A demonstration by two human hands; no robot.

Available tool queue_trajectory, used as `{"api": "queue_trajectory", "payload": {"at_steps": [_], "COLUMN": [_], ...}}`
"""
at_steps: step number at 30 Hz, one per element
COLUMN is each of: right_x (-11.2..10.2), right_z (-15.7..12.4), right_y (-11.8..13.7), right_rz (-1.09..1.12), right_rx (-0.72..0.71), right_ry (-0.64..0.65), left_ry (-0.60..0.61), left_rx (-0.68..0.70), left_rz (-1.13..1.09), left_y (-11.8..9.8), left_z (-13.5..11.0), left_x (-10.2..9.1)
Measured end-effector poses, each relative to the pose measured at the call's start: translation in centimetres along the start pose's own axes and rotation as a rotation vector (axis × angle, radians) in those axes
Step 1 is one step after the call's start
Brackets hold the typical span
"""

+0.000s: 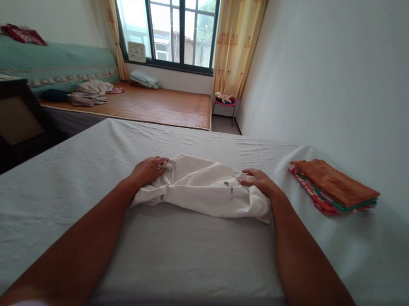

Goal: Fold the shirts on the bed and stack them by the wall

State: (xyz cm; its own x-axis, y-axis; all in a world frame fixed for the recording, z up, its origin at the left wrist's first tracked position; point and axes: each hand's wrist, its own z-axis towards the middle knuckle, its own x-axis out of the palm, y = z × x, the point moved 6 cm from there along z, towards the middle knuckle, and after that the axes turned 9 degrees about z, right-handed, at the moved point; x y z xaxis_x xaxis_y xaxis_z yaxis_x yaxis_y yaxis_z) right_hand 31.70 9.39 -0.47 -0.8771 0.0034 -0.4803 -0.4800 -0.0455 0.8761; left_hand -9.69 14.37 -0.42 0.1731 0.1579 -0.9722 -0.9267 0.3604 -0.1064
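A cream-white garment (202,189) with small dark lettering, apparently a T-shirt, lies bunched and creased across the sheet-covered surface in front of me. At its left end, my left hand (148,169) has its fingers bent over the gathered fabric and closed on it. My right hand (259,180) grips the far right part of the same cloth, just beside the lettering. Both thumbs are largely hidden. Loose folds hang toward me from each end of the garment.
A pale sheet (194,261) covers the surface. Folded clothes (334,185), orange on top, are stacked at the right near the wall. Beyond are a bed with a brown mat (165,104), rumpled clothes (91,92), a dark cabinet (6,120) and a small stool (224,102).
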Motion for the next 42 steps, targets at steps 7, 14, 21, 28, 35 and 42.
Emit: {"api": "queue_trajectory", "payload": {"at_steps": [7, 14, 21, 28, 35, 42], "right_x": [-2.1, -0.8, 2.9, 1.8, 5.6, -1.3], "right_z": [-3.7, -4.6, -5.5, -6.5, -8.0, -7.6], "right_y": [8.3, 6.9, 7.4, 9.3, 9.6, 10.8], "right_rz": [0.012, 0.329, 0.044, 0.095, -0.036, -0.075], "right_rx": [-0.475, -0.169, -0.099, -0.08, -0.047, -0.111], "right_ry": [-0.324, 0.244, 0.546, 0.478, 0.749, 0.433], "left_ry": [-0.6, -0.426, -0.311, -0.241, -0.168, -0.288], "left_rx": [-0.167, -0.279, -0.311, -0.284, -0.189, -0.269], "left_rz": [-0.543, -0.971, -0.824, -0.572, -0.402, -0.757], "left_y": [2.5, 4.2, 3.9, 4.3, 4.4, 4.5], "left_z": [-0.5, -1.1, -1.4, -1.0, -0.5, -0.9], "left_x": [-5.5, -4.0, -4.2, -3.6, -2.7, -4.4]}}
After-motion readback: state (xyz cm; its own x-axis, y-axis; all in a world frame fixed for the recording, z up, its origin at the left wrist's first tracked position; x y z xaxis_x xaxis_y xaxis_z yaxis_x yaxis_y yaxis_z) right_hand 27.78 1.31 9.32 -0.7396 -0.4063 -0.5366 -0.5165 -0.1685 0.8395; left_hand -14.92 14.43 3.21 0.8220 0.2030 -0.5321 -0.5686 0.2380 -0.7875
